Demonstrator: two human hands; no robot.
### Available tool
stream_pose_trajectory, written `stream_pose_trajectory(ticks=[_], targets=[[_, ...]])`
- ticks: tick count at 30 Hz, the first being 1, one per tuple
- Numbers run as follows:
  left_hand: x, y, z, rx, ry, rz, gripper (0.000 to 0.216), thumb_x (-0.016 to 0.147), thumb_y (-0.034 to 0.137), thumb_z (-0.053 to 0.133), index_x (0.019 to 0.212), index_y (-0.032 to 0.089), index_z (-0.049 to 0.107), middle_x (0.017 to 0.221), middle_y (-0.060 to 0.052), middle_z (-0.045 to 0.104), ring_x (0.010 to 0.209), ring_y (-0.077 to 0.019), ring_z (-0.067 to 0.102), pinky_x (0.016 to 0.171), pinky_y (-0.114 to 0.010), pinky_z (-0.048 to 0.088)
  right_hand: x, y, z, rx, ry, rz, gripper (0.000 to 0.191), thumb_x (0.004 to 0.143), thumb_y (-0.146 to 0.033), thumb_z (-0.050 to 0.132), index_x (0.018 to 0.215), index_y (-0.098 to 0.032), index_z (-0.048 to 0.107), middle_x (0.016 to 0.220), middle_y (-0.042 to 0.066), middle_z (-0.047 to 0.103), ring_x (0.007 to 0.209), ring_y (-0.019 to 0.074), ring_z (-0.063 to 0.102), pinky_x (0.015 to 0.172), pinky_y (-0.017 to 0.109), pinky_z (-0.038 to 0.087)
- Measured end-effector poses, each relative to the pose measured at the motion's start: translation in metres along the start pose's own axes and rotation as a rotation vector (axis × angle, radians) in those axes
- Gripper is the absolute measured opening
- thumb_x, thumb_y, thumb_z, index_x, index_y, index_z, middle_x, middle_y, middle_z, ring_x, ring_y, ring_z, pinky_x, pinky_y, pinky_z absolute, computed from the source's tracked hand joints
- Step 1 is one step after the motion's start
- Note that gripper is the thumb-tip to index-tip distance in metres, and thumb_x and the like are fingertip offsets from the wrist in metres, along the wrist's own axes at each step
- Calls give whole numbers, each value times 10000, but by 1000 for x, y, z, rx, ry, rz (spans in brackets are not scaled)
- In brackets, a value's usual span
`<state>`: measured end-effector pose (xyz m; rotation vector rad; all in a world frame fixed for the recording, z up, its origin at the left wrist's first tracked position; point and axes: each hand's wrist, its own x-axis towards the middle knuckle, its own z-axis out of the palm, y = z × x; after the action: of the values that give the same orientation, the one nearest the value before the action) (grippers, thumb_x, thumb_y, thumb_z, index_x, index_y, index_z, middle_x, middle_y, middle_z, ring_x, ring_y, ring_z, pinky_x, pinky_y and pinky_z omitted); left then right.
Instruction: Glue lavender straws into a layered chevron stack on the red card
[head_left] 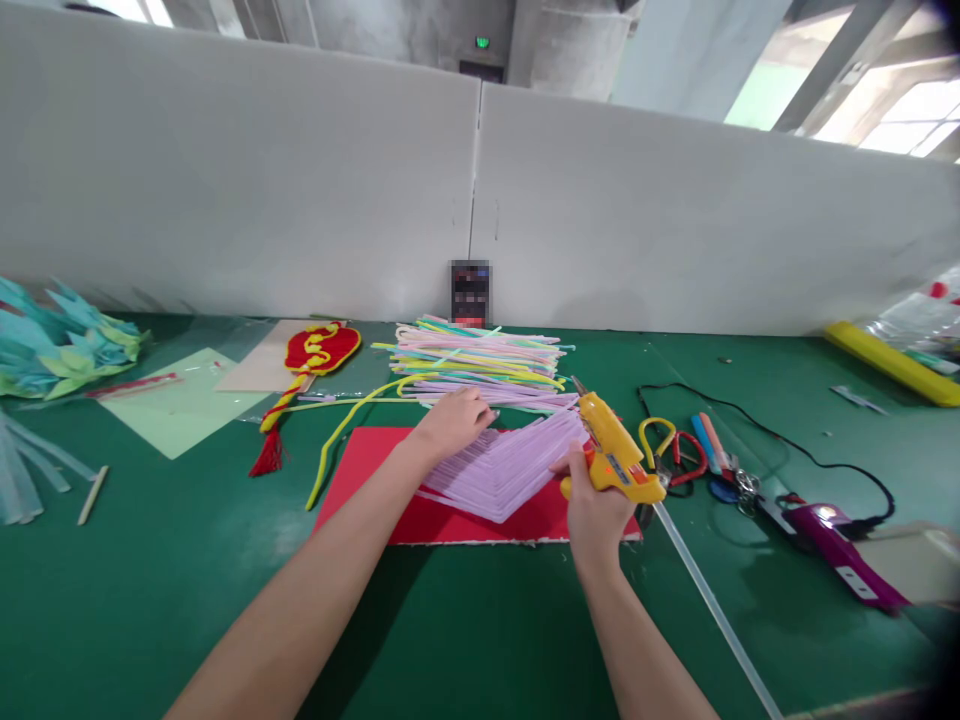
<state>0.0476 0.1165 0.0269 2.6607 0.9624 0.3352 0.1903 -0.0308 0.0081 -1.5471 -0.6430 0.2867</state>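
My right hand (598, 515) is wrapped round a yellow hot glue gun (615, 445), whose nozzle points up and away to the left. A long clear glue stick (705, 590) trails from its back end. Between my hands, a V-shaped panel of light purple pipe cleaners (499, 475) lies on a red board (367, 485). My left hand (457, 420) is at the panel's upper left, its fingers bent and close together. What those fingertips pinch, if anything, is hidden. Just beyond lies a pile of loose pipe cleaners (480, 355) in several colours.
Pliers (690, 455), a purple tool (844, 550) and its black cord (780, 430) lie at right. A red-and-yellow tasselled ornament (322, 350), green paper (187, 400) and teal paper leaves (64, 345) are at left. A white partition (247, 180) stands behind the green table (187, 560).
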Motion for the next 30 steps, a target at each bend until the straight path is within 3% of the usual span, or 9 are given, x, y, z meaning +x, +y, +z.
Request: stream_pose_trajectory(ticks=[4,9,15,19,24,27,30], targets=[[1,2,5,-46,-49,61,308,945,292,410,1160,184,602,1208,-82,615,1147,-221,524,1028,-359,341,0,0,0,3,-10,-6,398,752,-519,625,577,-163,596,586,63,656,563,186,617,678,337,519],[-1,3,14,-105,-116,42,416,967,361,344,1348,217,432,1447,-88,411,1385,-211,257,1136,-489,72,0,1,0,-27,5,-4,412,739,-546,628,594,-160,603,594,71,665,575,198,627,679,342,523],[1,-7,24,-136,-113,-30,481,980,330,259,1398,119,367,1487,-129,331,1398,-208,229,1140,-418,132,-1,-4,0,-35,-9,-21,402,745,-543,621,585,-175,590,591,59,659,566,191,619,691,344,520],[5,-6,20,-138,-62,-38,440,973,301,287,1318,105,475,1415,-128,444,1334,-208,351,1116,-357,213,0,-5,0,-34,0,-31,377,742,-530,627,584,-191,582,590,49,655,574,192,617,687,345,519],[5,0,3,-146,-47,-60,454,974,266,240,955,151,678,1058,-89,662,1028,-192,592,941,-278,408,0,-3,0,-48,14,-35,372,755,-502,624,577,-178,586,584,50,653,569,180,611,703,333,506],[3,-2,-4,-122,-63,-116,437,943,251,289,810,144,691,924,-106,666,904,-229,625,852,-318,447,0,-3,-1,-45,5,-35,373,756,-492,628,578,-166,590,577,47,651,563,176,613,701,327,502],[1,-8,-4,-93,-54,-178,373,884,190,341,762,116,685,935,-146,647,893,-260,617,837,-353,440,0,-2,0,-34,7,-39,377,756,-494,628,580,-163,589,577,46,652,571,176,618,693,322,505]])
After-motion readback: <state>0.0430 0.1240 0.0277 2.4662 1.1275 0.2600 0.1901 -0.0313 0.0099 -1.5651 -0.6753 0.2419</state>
